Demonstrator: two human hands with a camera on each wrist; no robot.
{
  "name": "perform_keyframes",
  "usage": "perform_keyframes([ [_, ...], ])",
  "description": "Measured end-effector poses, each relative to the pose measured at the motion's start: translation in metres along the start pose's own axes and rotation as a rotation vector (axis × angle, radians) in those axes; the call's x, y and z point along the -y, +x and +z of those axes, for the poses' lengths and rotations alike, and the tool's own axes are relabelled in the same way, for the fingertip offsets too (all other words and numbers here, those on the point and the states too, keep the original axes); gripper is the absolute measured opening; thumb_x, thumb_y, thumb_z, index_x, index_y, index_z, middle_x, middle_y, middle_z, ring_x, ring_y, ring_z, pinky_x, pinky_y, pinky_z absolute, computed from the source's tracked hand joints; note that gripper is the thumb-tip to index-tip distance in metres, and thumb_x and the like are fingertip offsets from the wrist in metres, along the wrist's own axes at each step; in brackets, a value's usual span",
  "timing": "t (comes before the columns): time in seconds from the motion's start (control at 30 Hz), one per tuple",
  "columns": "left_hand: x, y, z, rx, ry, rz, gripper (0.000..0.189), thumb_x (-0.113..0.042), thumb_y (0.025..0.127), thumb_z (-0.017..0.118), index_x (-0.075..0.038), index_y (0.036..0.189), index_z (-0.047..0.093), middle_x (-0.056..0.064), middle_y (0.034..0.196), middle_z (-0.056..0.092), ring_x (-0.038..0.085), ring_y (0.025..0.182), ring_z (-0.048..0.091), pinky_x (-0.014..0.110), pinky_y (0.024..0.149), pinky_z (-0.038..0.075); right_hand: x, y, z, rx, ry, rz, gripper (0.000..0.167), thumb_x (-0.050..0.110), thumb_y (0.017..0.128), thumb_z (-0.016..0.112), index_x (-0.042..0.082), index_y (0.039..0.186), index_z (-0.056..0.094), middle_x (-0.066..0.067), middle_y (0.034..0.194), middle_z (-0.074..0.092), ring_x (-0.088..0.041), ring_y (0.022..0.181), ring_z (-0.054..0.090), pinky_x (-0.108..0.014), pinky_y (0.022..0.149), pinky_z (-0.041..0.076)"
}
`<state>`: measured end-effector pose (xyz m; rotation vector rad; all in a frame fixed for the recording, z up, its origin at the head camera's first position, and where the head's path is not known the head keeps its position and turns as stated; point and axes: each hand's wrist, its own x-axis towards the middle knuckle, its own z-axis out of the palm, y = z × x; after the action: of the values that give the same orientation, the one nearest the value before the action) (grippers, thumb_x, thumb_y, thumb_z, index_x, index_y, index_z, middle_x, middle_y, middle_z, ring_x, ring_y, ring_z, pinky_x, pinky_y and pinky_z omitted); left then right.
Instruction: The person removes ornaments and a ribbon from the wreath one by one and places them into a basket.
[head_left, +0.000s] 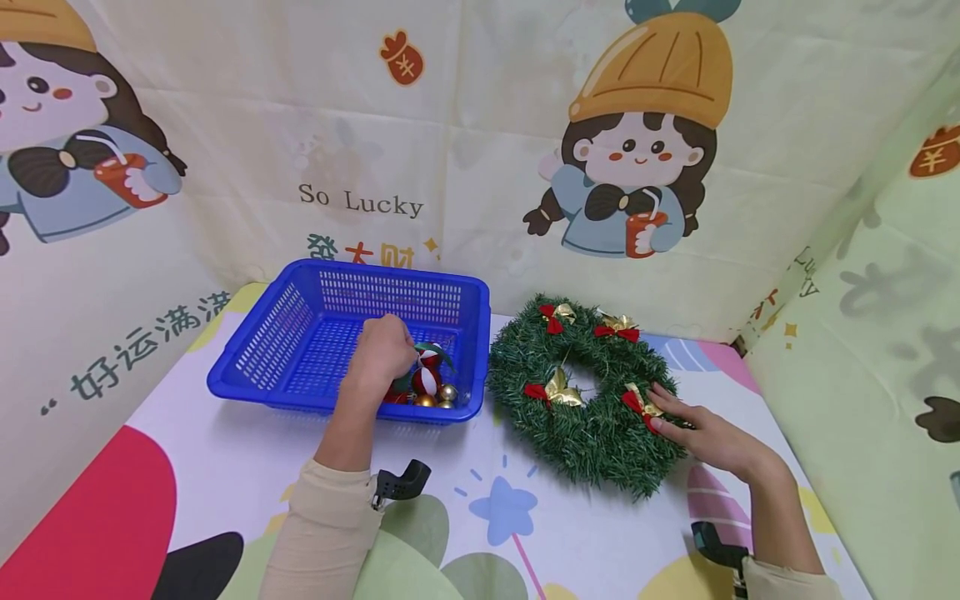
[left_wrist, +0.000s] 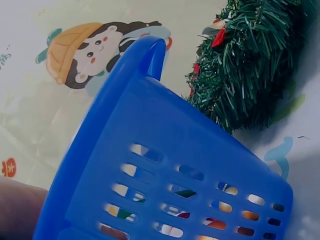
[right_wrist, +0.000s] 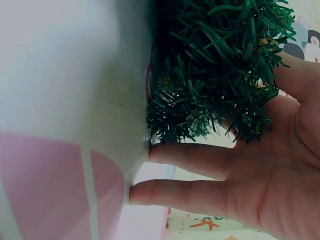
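My left hand (head_left: pixel 381 354) reaches into the blue plastic basket (head_left: pixel 262 398), its fingers turned down and mostly hidden. Close beside it, red-and-white ornaments (head_left: pixel 427 381) with green ribbon and small gold balls (head_left: pixel 447 392) lie in the basket's right front corner. Whether the fingers hold any of them is hidden; the left wrist view mostly shows the basket's outer wall (left_wrist: pixel 165 120). A green wreath (head_left: pixel 600 450) with red and gold bows lies right of the basket. My right hand (head_left: pixel 712 437) rests at its right edge, fingers extended, beside a bow (head_left: pixel 636 402).
A patterned cloth (head_left: pixel 480 467) covers the table. Behind it stands a printed cloth backdrop (head_left: pixel 480 167), with another printed cloth side (head_left: pixel 885 350) at the right. The basket and wreath sit side by side towards the back.
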<state>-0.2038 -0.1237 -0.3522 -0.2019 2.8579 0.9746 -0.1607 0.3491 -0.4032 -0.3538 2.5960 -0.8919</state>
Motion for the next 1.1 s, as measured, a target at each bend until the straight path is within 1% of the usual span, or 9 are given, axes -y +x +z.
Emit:
perform_keyframes([
  [0.13,0.000,0.001,0.001,0.010,-0.009,0.016,0.007,-0.005,0.094,0.069,-0.001,0.088,0.072,0.015,0.094,0.069,0.031,0.095,0.062,0.044,0.085,0.059,0.000,0.000,0.000,-0.001,-0.009,0.002,0.069,0.038,0.108,0.056,0.008,0.164,0.030,-0.021,0.173,0.011,-0.063,0.151,0.009,-0.083,0.109,0.022],
  [0.23,0.000,0.001,0.002,0.015,-0.006,0.047,0.013,-0.007,0.094,0.070,0.000,0.104,0.075,0.020,0.114,0.072,0.034,0.107,0.064,0.048,0.094,0.059,0.001,0.001,-0.001,-0.003,-0.014,0.003,0.069,0.039,0.107,0.056,0.008,0.164,0.030,-0.021,0.173,0.011,-0.063,0.151,0.010,-0.083,0.109,0.023],
  [0.3,-0.001,0.001,0.002,0.025,-0.006,0.066,0.018,-0.008,0.094,0.070,0.000,0.108,0.075,0.021,0.120,0.071,0.035,0.110,0.065,0.047,0.093,0.060,0.001,0.001,-0.001,-0.002,-0.014,0.004,0.069,0.039,0.107,0.056,0.008,0.164,0.031,-0.021,0.173,0.011,-0.063,0.151,0.010,-0.082,0.109,0.023],
  [0.47,-0.005,-0.002,0.003,0.055,-0.025,0.092,0.021,-0.013,0.096,0.071,-0.001,0.113,0.075,0.022,0.124,0.070,0.034,0.105,0.067,0.045,0.089,0.061,0.000,0.000,0.000,0.001,-0.006,0.004,0.069,0.038,0.107,0.056,0.008,0.164,0.030,-0.021,0.173,0.011,-0.063,0.151,0.010,-0.082,0.109,0.024],
  [0.7,-0.009,-0.003,0.009,0.069,-0.057,0.136,0.023,-0.014,0.096,0.072,-0.003,0.116,0.073,0.017,0.114,0.071,0.030,0.100,0.067,0.044,0.090,0.060,0.000,0.000,0.000,0.006,0.008,0.001,0.069,0.037,0.107,0.056,0.008,0.164,0.029,-0.021,0.173,0.011,-0.063,0.151,0.008,-0.083,0.109,0.022],
  [0.83,-0.010,-0.002,0.011,0.080,-0.084,0.169,0.023,-0.012,0.097,0.069,-0.005,0.119,0.072,0.016,0.113,0.071,0.029,0.099,0.066,0.043,0.089,0.061,-0.001,0.000,0.000,0.006,0.012,-0.007,0.068,0.036,0.108,0.056,0.007,0.164,0.029,-0.022,0.173,0.010,-0.063,0.151,0.008,-0.083,0.109,0.022],
  [0.9,-0.011,-0.003,0.012,0.085,-0.097,0.192,0.021,-0.010,0.098,0.066,-0.005,0.118,0.072,0.015,0.114,0.071,0.028,0.096,0.067,0.040,0.085,0.061,-0.001,0.000,0.000,0.004,0.012,-0.011,0.068,0.035,0.108,0.055,0.007,0.164,0.029,-0.022,0.173,0.010,-0.063,0.151,0.008,-0.082,0.109,0.022],
  [1.0,-0.012,-0.004,0.012,0.098,-0.122,0.217,0.022,-0.006,0.099,0.062,-0.006,0.118,0.071,0.016,0.118,0.070,0.027,0.093,0.066,0.034,0.075,0.060,-0.001,0.000,0.000,0.000,0.007,-0.010,0.068,0.036,0.108,0.056,0.007,0.164,0.030,-0.021,0.173,0.010,-0.063,0.151,0.009,-0.082,0.110,0.023],
  [1.1,-0.013,-0.006,0.012,0.099,-0.129,0.228,0.024,-0.004,0.099,0.058,-0.008,0.118,0.071,0.017,0.122,0.070,0.028,0.096,0.065,0.030,0.069,0.057,-0.001,0.000,0.000,-0.003,0.002,-0.007,0.068,0.036,0.108,0.056,0.007,0.163,0.031,-0.021,0.173,0.011,-0.063,0.151,0.010,-0.082,0.110,0.023],
])
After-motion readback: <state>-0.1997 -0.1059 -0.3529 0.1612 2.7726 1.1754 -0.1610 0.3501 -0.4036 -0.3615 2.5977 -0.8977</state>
